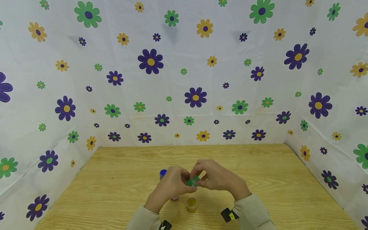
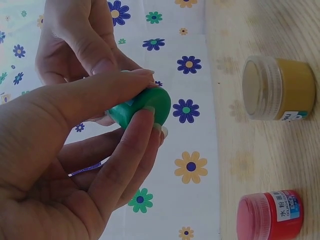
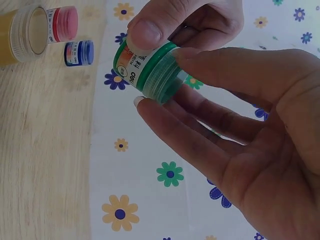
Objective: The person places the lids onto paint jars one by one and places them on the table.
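Note:
Both hands hold a small green paint jar above the table. My left hand grips the jar's green body, thumb on one side and fingertips on the other. At the ribbed clear lid, my right hand pinches with its thumb and fingers. The jar lies tilted on its side between the hands, its label partly covered by the left thumb. Below the hands stands a yellow paint jar on the table. A red paint jar is partly hidden behind the left hand in the head view.
A blue paint jar stands farther back, left of the hands. The jars rest on a wood-grain table. White flowered cloth encloses the table's back and both sides.

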### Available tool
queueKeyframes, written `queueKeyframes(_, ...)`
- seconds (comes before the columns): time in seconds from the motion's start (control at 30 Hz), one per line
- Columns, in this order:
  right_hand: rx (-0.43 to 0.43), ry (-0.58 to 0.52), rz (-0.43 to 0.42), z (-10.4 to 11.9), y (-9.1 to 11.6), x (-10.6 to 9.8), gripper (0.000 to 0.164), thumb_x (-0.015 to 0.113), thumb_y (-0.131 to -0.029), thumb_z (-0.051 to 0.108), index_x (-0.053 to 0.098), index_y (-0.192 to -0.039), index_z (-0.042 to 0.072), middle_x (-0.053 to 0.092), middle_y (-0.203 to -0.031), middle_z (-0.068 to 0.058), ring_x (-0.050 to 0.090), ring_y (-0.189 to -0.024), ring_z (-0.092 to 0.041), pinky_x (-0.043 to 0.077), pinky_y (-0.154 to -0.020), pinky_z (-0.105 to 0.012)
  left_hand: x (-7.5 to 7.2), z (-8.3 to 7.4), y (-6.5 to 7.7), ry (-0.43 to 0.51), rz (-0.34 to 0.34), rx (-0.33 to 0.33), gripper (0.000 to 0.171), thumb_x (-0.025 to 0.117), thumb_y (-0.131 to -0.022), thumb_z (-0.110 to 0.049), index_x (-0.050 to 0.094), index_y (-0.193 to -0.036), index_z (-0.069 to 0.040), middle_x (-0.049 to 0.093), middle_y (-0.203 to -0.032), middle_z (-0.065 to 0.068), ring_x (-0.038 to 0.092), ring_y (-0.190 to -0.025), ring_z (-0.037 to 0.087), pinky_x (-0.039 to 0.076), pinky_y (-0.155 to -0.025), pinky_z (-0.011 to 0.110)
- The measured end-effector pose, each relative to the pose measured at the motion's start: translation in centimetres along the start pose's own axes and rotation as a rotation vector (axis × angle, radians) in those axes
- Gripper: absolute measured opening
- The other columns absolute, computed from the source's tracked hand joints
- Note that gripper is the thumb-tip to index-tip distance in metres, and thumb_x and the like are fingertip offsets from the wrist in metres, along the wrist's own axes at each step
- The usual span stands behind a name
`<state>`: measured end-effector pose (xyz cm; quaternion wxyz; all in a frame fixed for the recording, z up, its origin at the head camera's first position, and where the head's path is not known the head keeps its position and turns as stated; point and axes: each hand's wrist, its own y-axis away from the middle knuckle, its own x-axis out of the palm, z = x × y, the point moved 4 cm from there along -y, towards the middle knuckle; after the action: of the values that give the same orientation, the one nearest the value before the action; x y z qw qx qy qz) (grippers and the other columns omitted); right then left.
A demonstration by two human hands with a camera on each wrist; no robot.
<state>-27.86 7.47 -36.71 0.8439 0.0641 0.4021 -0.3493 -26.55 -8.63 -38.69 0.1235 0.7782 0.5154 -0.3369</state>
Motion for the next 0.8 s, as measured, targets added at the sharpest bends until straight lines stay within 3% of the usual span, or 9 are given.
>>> queueKeyframes(0.47, 0.027, 0.040, -0.028, -0.30, -0.06, -0.18, 0.015, 0.074, -0.095, 0.011, 0.078, -0.108, 0.005, 0.072, -0.102, -0.005, 0.069, -0.089, -0.010, 0.057, -0.073, -0.017, 0.09, 0.08, -0.20, -0.018, -0.005, 0.011, 0.013, 0.086, -0.082, -0.017, 0.081, -0.089, -0.007, 0.077, -0.080, 0.002, 0.068, -0.069, 0.008, 0.055, -0.062, 0.021)
queueKeyframes(0.8, 0.041, 0.037, -0.016, -0.37, -0.04, -0.10, 0.017, 0.073, -0.097, 0.015, 0.075, -0.111, 0.007, 0.072, -0.108, -0.005, 0.069, -0.098, -0.017, 0.057, -0.076, -0.018, 0.04, 0.10, -0.13, -0.007, -0.007, 0.007, 0.014, 0.086, -0.082, -0.017, 0.080, -0.089, -0.007, 0.078, -0.081, 0.002, 0.068, -0.070, 0.008, 0.056, -0.062, 0.021)
